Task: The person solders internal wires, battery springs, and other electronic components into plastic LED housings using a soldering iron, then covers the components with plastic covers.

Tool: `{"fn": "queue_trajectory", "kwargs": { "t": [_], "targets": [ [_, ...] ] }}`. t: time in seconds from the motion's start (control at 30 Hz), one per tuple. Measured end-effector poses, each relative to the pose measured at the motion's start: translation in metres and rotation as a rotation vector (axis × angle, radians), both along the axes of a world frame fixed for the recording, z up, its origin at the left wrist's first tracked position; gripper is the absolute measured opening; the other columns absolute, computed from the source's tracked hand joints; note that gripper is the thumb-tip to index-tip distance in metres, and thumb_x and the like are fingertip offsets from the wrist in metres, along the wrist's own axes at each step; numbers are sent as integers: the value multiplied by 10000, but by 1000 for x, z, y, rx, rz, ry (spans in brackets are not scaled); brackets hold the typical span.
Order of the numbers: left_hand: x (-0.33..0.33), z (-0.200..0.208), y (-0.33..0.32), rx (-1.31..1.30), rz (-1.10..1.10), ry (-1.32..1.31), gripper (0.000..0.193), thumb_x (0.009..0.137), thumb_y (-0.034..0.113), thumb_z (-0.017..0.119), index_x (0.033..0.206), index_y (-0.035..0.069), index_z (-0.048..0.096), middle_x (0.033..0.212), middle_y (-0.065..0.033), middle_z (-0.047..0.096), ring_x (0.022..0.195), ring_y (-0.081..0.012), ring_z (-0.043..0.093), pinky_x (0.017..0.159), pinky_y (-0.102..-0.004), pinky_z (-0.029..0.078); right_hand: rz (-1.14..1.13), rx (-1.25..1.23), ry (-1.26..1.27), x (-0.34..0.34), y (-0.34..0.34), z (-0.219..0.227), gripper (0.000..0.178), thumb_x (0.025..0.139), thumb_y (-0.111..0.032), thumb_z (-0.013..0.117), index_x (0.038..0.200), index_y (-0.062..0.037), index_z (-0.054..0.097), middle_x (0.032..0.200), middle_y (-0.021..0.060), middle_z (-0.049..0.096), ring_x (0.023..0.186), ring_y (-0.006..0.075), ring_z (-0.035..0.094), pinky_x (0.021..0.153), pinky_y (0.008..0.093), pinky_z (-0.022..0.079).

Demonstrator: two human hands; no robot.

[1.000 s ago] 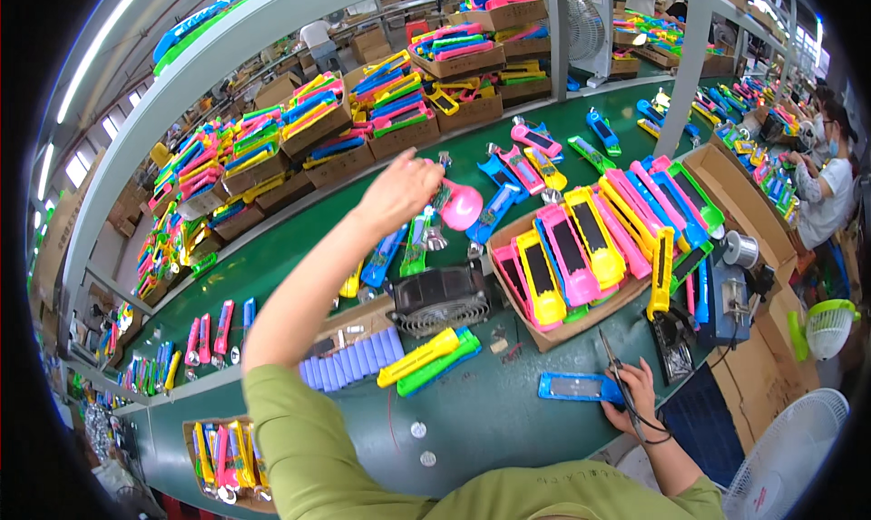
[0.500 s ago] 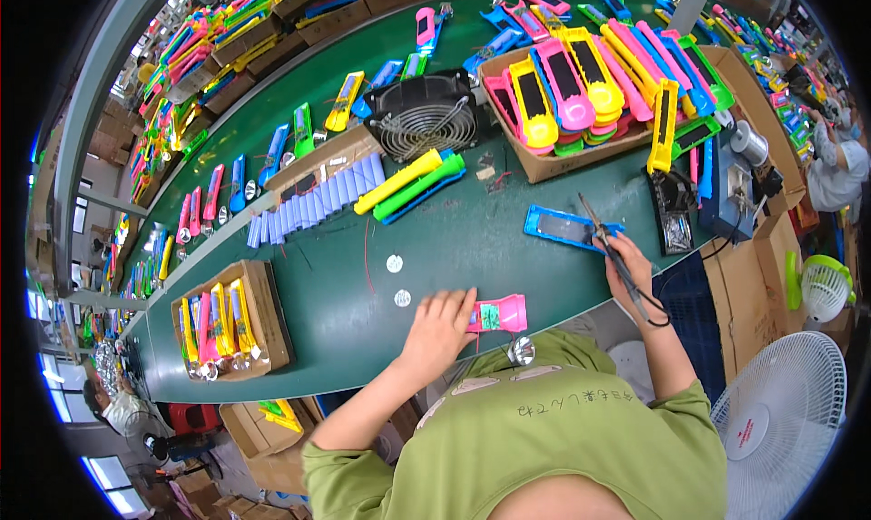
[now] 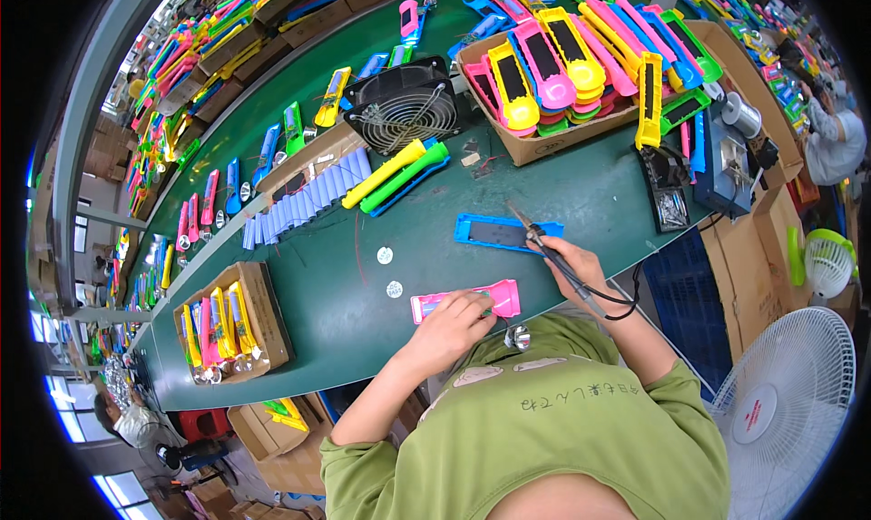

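Note:
A pink plastic lamp housing (image 3: 504,295) lies near the table's front edge. My left hand (image 3: 456,320) is bent over it, fingers closed around its middle and hiding part of the inside. A shiny round reflector (image 3: 517,338) hangs at the table edge beside it. In my right hand (image 3: 573,266) is a soldering iron (image 3: 555,255), held like a pen with its tip pointing up and left. That tip is over or just beside a blue lamp housing (image 3: 490,232), which lies farther back; contact cannot be made out.
Behind stands a black fan (image 3: 404,112) beside a row of lilac cylinders (image 3: 308,193). A carton of colourful housings (image 3: 562,139) is at back right, near a solder spool (image 3: 741,116) and a black tray (image 3: 670,207). Another carton (image 3: 272,325) sits left.
My left hand has shifted right along the pink housing, uncovering its left end. My right hand has moved left with the soldering iron. The blue housing appears farther left in the view, which has shifted slightly.

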State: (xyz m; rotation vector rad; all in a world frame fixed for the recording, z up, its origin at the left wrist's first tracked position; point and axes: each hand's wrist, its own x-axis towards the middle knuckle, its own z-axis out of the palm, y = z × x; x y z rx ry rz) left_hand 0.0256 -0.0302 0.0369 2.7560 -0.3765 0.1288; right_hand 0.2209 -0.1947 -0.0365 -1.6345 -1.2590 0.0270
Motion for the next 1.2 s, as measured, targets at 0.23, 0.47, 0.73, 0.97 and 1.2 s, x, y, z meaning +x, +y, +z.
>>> {"fn": "queue_trajectory", "kwargs": {
  "t": [0.23, 0.47, 0.73, 0.97, 1.2],
  "targets": [
    [-1, -2, -5, 38, -40, 68, 240, 743, 99, 543, 970, 38, 590, 1203, -146, 490, 1196, -290, 411, 1000, -438, 331, 70, 6, 36, 1, 4, 9, 409, 767, 79, 551, 1150, -32, 460, 961, 158, 626, 818, 304, 633, 686, 334, 504],
    [4, -5, -7, -923, 301, 151, 215, 743, 35, 548, 948, 16, 612, 1200, -174, 480, 1218, -308, 389, 1041, -461, 281, 174, -78, 116, -3, -1, 15, 355, 804, 54, 545, 1139, -21, 457, 1002, 146, 635, 876, 276, 640, 725, 321, 506],
    [0, 2, -6, 38, -3, 44, 95, 726, 77, 565, 793, 10, 559, 1230, -144, 468, 1206, -292, 406, 1034, -465, 298, 167, -84, 140, -7, -2, 16, 398, 781, 79, 553, 1146, -25, 431, 1026, 138, 632, 921, 284, 630, 763, 323, 514],
    [4, -40, -27, -694, 422, -191, 144, 799, -38, 548, 931, 2, 505, 1116, -161, 518, 1009, -279, 557, 888, -386, 446, 177, -96, 123, -6, -3, 17, 410, 774, 86, 552, 1147, -30, 427, 1031, 148, 629, 937, 287, 626, 767, 330, 516],
    [26, -18, -24, -1510, 909, -425, 60, 822, -60, 553, 851, -19, 586, 922, -71, 573, 810, -148, 587, 780, -246, 458, 291, -159, 211, -4, -9, 20, 436, 751, 63, 588, 1146, -42, 436, 1011, 138, 635, 889, 288, 638, 798, 343, 505]
  ]
}}
